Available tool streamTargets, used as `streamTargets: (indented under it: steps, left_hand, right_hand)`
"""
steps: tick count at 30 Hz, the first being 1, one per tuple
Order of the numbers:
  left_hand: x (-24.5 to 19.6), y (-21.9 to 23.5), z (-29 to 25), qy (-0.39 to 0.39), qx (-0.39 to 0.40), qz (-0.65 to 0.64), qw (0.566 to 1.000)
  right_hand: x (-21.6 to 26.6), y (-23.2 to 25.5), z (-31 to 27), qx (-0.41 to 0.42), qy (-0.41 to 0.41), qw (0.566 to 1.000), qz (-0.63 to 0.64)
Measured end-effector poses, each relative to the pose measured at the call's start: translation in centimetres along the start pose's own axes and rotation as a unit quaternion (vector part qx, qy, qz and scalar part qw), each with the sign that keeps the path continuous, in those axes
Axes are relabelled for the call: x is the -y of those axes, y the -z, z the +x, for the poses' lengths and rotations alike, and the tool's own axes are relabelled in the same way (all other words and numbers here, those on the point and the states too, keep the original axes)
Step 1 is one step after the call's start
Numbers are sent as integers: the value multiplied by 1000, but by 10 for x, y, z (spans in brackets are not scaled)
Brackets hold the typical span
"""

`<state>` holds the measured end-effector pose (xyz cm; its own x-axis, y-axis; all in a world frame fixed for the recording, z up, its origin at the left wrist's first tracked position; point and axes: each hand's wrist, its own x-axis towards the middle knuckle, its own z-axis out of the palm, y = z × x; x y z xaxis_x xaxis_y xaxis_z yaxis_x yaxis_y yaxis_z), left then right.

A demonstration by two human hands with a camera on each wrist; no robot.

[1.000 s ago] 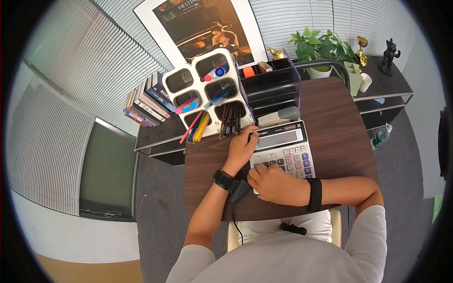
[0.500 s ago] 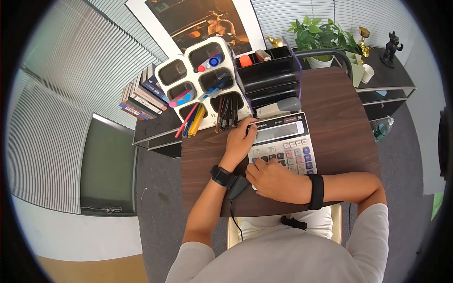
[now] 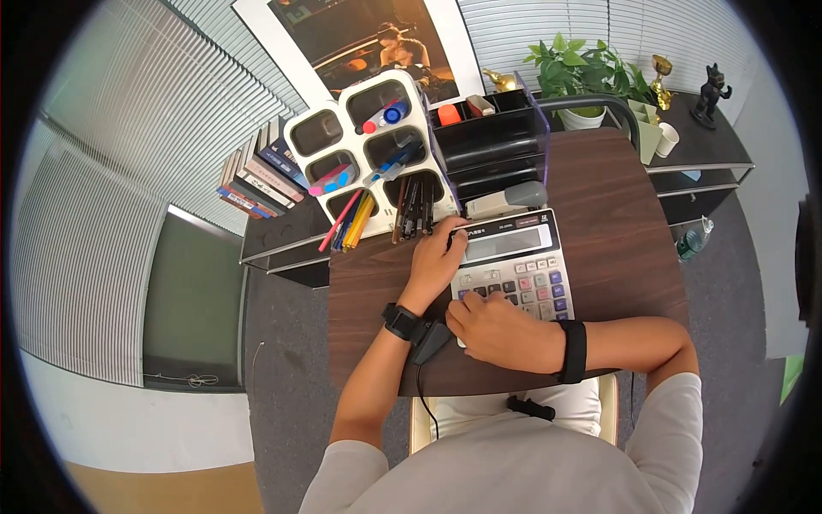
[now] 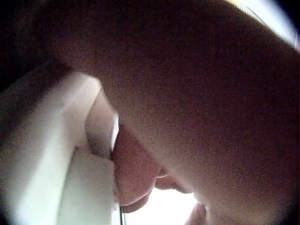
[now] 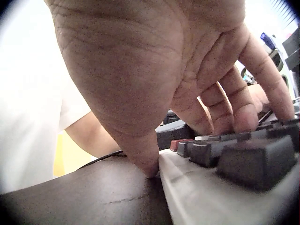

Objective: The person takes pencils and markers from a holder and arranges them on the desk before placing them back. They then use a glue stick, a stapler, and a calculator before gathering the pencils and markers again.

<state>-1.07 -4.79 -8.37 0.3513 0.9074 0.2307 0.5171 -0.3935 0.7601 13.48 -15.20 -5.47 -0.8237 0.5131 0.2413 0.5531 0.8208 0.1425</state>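
Observation:
A large desktop calculator point(image 3: 509, 270) with a grey display and dark, pink and blue keys lies on the brown desk point(image 3: 625, 257). My left hand point(image 3: 435, 264) holds its upper left corner, thumb over the edge by the display. In the left wrist view that hand point(image 4: 136, 168) is dark and close, beside a pale surface. My right hand point(image 3: 497, 330) lies over the lower left keys. The right wrist view shows its fingertips point(image 5: 243, 119) on the dark keys point(image 5: 255, 161), fingers gently bent, and its thumb point(image 5: 143, 159) down at the calculator's near edge.
A white pen organizer point(image 3: 342, 154) with pens and pencils stands behind my left hand. Next to it is a black tray rack point(image 3: 488, 146), with a grey-and-white stapler-like item point(image 3: 507, 200) in front. A potted plant point(image 3: 584, 116) and paper cup point(image 3: 667, 140) sit farther back.
The head view has shifted slightly, so the desk things appear a little higher than a second ago. Both hands keep their places at the calculator, with the right fingers moving slightly over the keys.

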Motion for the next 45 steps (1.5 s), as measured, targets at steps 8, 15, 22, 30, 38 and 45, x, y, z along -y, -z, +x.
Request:
streamTargets:
  steps: [8, 15, 22, 30, 38, 45]
  left_hand:
    - [3, -1, 0, -1, -4, 6, 1000]
    - [6, -2, 0, -19, -10, 8, 1000]
    - [7, -3, 0, -23, -11, 8, 1000]
    - [2, 0, 1, 25, 17, 11, 999]
    - [7, -4, 1, -23, -20, -7, 1000]
    - [8, -5, 0, -37, -27, 17, 999]
  right_hand:
    - [0, -2, 0, -7, -1, 1000, -4]
    - [0, -1, 0, -8, 3, 1000, 2]
    - [0, -3, 0, -17, 5, 1000, 12]
    - [0, -3, 1, -15, 2, 1000, 17]
    - [0, 0, 0, -6, 2, 1000, 6]
    - [0, -5, 0, -16, 10, 1000, -6]
